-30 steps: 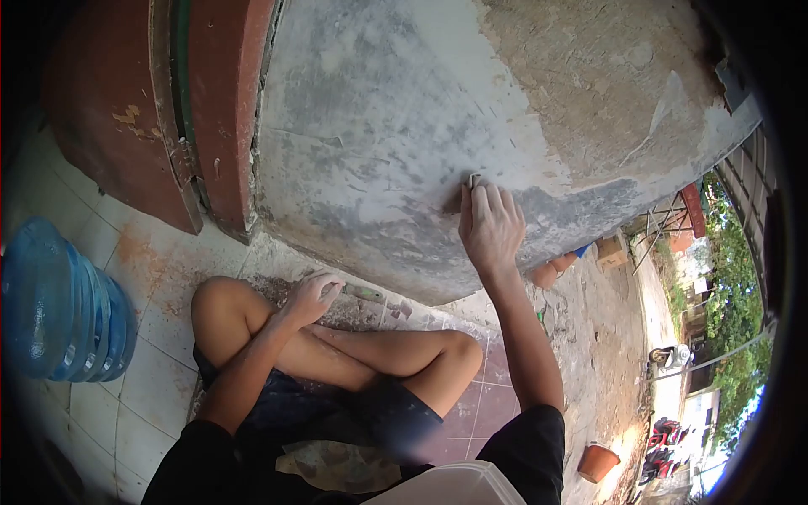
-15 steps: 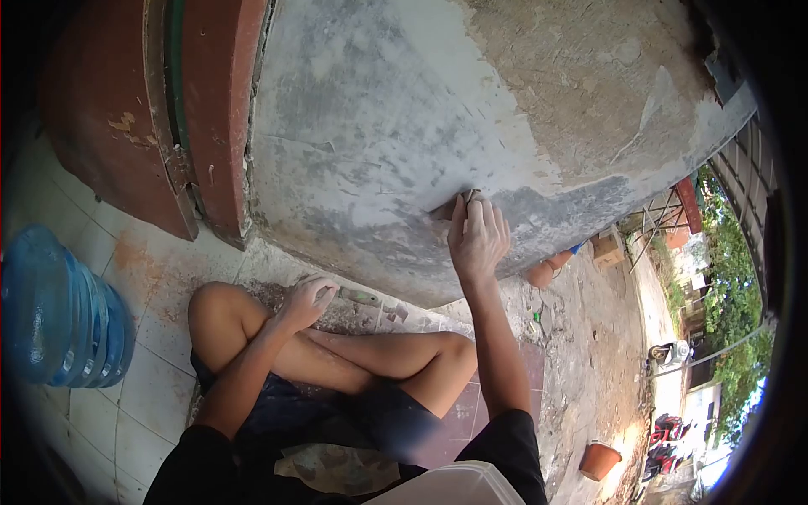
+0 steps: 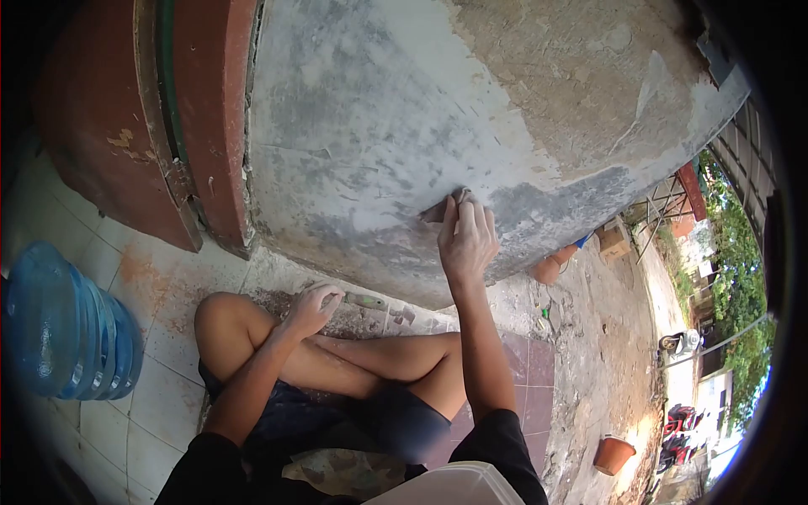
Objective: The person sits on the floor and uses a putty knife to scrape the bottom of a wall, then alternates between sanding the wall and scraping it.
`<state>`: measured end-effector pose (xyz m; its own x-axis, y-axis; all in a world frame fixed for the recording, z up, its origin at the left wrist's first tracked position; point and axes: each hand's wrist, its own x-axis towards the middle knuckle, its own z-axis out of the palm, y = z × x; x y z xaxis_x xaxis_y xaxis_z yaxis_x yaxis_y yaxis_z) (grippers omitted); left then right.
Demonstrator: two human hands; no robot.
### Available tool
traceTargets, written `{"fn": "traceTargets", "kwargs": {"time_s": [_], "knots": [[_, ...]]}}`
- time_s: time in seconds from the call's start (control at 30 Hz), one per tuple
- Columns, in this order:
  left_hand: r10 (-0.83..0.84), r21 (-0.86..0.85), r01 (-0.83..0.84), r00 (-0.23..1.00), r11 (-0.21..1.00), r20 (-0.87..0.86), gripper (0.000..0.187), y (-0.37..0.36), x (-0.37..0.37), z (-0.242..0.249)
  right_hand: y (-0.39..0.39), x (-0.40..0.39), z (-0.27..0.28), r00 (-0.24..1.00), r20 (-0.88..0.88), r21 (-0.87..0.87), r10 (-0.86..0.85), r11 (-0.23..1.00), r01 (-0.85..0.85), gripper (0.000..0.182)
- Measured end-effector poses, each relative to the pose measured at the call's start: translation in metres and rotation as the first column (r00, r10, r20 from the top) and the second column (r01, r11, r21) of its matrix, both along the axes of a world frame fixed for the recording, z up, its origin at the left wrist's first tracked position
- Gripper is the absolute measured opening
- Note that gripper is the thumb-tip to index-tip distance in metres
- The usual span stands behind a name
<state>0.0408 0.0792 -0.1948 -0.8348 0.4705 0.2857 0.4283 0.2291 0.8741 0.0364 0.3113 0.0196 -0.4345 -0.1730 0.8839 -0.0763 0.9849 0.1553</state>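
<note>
Two hands are busy, and they sit well apart. Nearest, the left hand (image 3: 313,308) rests on the person's raised knee, fingers curled around the handle of a small tool (image 3: 364,300) whose long axis points right along the floor (image 3: 168,278), its tip lying toward the base of the wall (image 3: 362,135). Farther off, the right hand (image 3: 465,238) reaches up, fingers pressed flat over a small pad (image 3: 438,210) held against that wall; the pad pokes out just left of the fingertips and looks brownish, thin and folded. Grey patchy plaster surrounds it. A blue water jug (image 3: 63,324) stands at the near left.
</note>
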Motion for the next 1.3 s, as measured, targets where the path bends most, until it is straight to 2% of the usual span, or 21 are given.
{"fn": "traceTargets", "kwargs": {"time_s": [0.17, 0.27, 0.3, 0.37, 0.43, 0.5, 0.53, 0.57, 0.63, 0.7, 0.77, 0.8, 0.83, 0.9, 0.97, 1.03, 1.1, 1.17, 1.23, 1.27, 1.3], "knots": [[-0.009, 0.002, 0.009, 1.0, 1.0, -0.03, 0.019, 0.001, 0.001, -0.003, -0.001, 0.005, -0.014, 0.998, 0.062, -0.01, 0.029, 1.0, -0.029, 0.014], [0.009, 0.01, -0.009, 1.0, 1.0, -0.006, 0.019, -0.002, 0.0, 0.001, 0.004, 0.01, 0.0, 0.982, 0.006, -0.083, -0.191, 0.978, 0.191, 0.015], [0.001, 0.008, -0.001, 1.0, 1.0, 0.023, 0.019, -0.002, 0.003, 0.003, -0.001, 0.005, -0.007, 0.982, 0.013, -0.081, -0.187, 0.979, 0.187, 0.015], [-0.012, 0.003, 0.012, 1.0, 1.0, 0.001, 0.019, -0.003, 0.004, 0.004, -0.012, -0.004, -0.022, 0.999, -0.039, -0.109, 0.024, 0.994, -0.028, 0.018], [-0.017, 0.001, 0.017, 0.999, 1.0, -0.032, 0.019, -0.001, 0.003, 0.005, -0.007, 0.0, -0.019, 1.0, -0.001, -0.071, 0.011, 0.997, -0.011, 0.02], [-0.008, 0.003, 0.008, 0.999, 1.0, -0.035, 0.02, -0.003, 0.002, 0.004, 0.0, 0.005, -0.008, 0.988, -0.001, -0.176, -0.157, 0.972, 0.154, 0.019], [0.002, 0.003, -0.002, 1.0, 1.0, -0.031, 0.02, -0.005, 0.001, 0.003, 0.001, 0.005, -0.008, 0.978, -0.006, -0.157, -0.207, 0.966, 0.203, 0.019], [0.0, 0.005, 0.001, 1.0, 1.0, -0.009, 0.02, -0.006, 0.004, 0.008, -0.004, 0.002, -0.014, 0.979, 0.002, -0.158, -0.204, 0.967, 0.202, 0.019], [-0.021, 0.011, 0.021, 1.0, 1.0, 0.005, 0.02, -0.002, 0.006, 0.01, -0.011, -0.008, -0.027, 0.998, -0.04, -0.16, 0.043, 0.986, -0.049, 0.021], [-0.027, -0.016, 0.027, 1.0, 0.999, 0.001, 0.021, -0.002, 0.004, 0.011, -0.009, -0.003, -0.019, 0.999, -0.029, -0.117, 0.041, 0.992, -0.044, 0.019], [-0.012, -0.036, 0.013, 0.999, 0.999, 0.03, 0.02, -0.002, 0.006, 0.016, -0.003, 0.006, -0.006, 0.986, 0.001, -0.182, -0.168, 0.969, 0.165, 0.017], [-0.01, -0.061, 0.013, 0.998, 0.998, 0.061, 0.02, -0.005, 0.008, 0.018, -0.001, 0.003, -0.009, 0.982, -0.035, -0.177, -0.183, 0.969, 0.175, 0.018], [-0.007, -0.067, 0.011, 0.997, 0.998, 0.073, 0.02, -0.009, 0.009, 0.013, -0.007, 0.0, -0.017, 0.983, -0.022, -0.181, -0.181, 0.968, 0.174, 0.018], [-0.028, -0.036, 0.027, 0.999, 0.999, -0.034, 0.019, -0.003, 0.004, 0.01, -0.014, -0.003, -0.02, 1.0, 0.02, -0.141, 0.021, 0.99, -0.018, 0.02], [-0.034, -0.034, 0.034, 0.999, 0.999, -0.002, 0.019, -0.001, 0.004, 0.012, -0.005, 0.0, -0.01, 1.0, 0.007, -0.086, -0.01, 0.996, 0.011, 0.019], [-0.035, -0.04, 0.036, 0.998, 0.999, 0.045, 0.019, -0.004, 0.005, 0.012, -0.002, 0.002, -0.012, 0.989, 0.023, -0.182, -0.146, 0.972, 0.148, 0.018], [-0.036, -0.02, 0.036, 0.999, 0.999, 0.012, 0.019, -0.001, 0.007, 0.012, -0.013, -0.007, -0.024, 0.999, -0.045, -0.128, 0.013, 0.992, -0.019, 0.018], [-0.044, -0.017, 0.044, 0.999, 0.999, 0.002, 0.019, 0.001, 0.005, 0.012, -0.011, -0.004, -0.022, 0.998, 0.044, -0.053, 0.034, 0.998, -0.032, 0.017], [-0.029, -0.018, 0.029, 1.0, 0.999, -0.01, 0.019, -0.002, -0.001, 0.011, 0.0, -0.001, -0.01, 0.995, -0.047, -0.103, -0.083, 0.992, 0.078, 0.015], [-0.026, -0.032, 0.026, 1.0, 0.999, 0.005, 0.019, -0.003, 0.001, 0.012, -0.001, 0.001, -0.008, 0.985, -0.002, -0.175, -0.173, 0.97, 0.17, 0.015], [-0.027, -0.044, 0.029, 0.999, 0.999, 0.026, 0.019, -0.004, 0.006, 0.012, -0.005, -0.001, -0.013, 0.985, 0.011, -0.176, -0.171, 0.97, 0.17, 0.015]]}}
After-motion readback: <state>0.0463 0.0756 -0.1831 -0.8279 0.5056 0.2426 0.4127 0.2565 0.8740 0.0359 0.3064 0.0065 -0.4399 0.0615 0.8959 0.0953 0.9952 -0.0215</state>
